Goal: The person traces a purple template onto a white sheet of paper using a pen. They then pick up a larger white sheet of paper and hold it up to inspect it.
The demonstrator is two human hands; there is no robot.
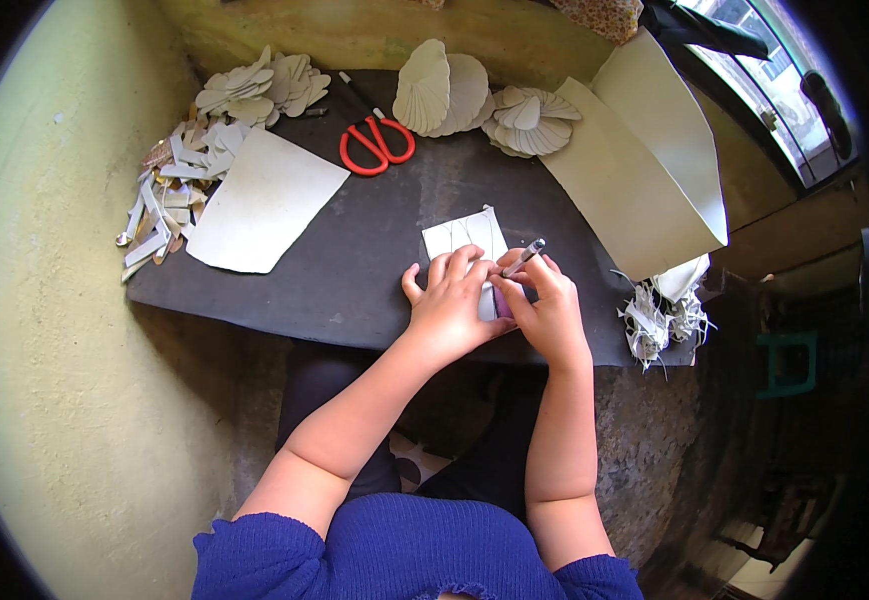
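A small white sheet with curved lines drawn on it lies near the front edge of the dark table. My left hand rests on the sheet, fingers spread and pressing down. Its thumb reaches the edge of a small purple piece, which is mostly covered by my hands. In my right hand a pen with a clear barrel is pinched, tilted up to the right. The pen's tip is hidden behind my fingers.
Red-handled scissors lie toward the back. A larger white sheet is at left, beside a heap of cut strips. Fanned stacks of rounded cut pieces stand along the back. A big folded sheet and shredded scraps sit at right.
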